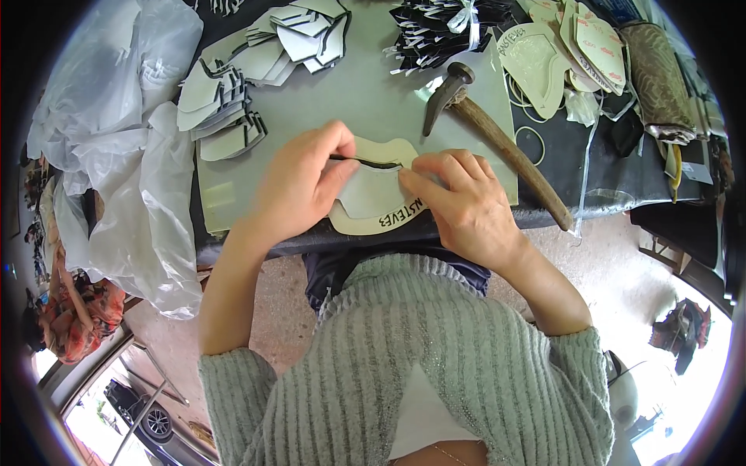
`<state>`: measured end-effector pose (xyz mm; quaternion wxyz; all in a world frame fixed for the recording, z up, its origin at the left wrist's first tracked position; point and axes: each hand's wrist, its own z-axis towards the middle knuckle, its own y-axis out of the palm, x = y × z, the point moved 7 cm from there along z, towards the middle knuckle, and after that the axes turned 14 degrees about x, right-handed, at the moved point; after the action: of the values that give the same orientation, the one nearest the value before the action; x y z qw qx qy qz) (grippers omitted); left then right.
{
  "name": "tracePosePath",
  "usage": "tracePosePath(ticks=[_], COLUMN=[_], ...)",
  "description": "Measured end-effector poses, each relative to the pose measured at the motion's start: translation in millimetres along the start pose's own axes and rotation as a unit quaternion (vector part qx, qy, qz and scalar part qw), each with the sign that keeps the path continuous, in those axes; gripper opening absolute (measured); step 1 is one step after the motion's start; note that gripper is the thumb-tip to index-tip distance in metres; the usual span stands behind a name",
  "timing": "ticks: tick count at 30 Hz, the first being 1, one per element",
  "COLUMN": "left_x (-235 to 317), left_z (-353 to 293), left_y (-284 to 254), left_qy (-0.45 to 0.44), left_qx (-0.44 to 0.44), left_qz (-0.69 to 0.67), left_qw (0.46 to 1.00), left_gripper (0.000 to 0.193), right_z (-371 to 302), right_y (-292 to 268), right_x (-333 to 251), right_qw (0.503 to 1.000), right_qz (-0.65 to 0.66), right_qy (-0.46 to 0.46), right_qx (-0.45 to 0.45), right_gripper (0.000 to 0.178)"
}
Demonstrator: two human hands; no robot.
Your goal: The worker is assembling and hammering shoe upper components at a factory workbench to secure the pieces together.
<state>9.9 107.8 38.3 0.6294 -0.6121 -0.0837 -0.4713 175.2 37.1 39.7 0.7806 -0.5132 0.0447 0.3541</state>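
Note:
Near the front edge of the grey board (365,101) lies a cream, curved template (356,225) with dark lettering on its rim. Set within its outline is a white shoe-upper-like piece (373,194) with a black strip along its far edge. My left hand (299,182) pinches that black edge at its left end, thumb and forefinger together. At the right end, the thumb and fingertips of my right hand (466,198) press on the same edge. A hammer (505,145) with a wooden handle rests to the right of my right hand.
Stacks of white, black-edged pieces (221,93) sit at the far left, beside crumpled clear plastic (140,70). A tied black bundle (435,35) lies at the back. Cream templates (536,70) and a patterned roll (659,81) are at the right. Another person (81,314) is at far left.

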Motion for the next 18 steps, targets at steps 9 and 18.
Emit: tracePosePath(ticks=[9,18], left_x=[-12,-5], left_z=[-2,-10], left_y=[6,6], left_qy=[-0.144,-0.086], left_qx=[0.021,0.079], left_qz=[-0.123,-0.054], left_qw=[0.982,0.992], left_gripper=[0.038,0.032], right_z=[-1,0], right_y=[2,1], right_x=[3,0], right_qw=[1.000,1.000], right_qz=[0.009,-0.005], right_qy=[0.006,0.008], right_qx=[0.003,-0.002], right_gripper=[0.048,0.049])
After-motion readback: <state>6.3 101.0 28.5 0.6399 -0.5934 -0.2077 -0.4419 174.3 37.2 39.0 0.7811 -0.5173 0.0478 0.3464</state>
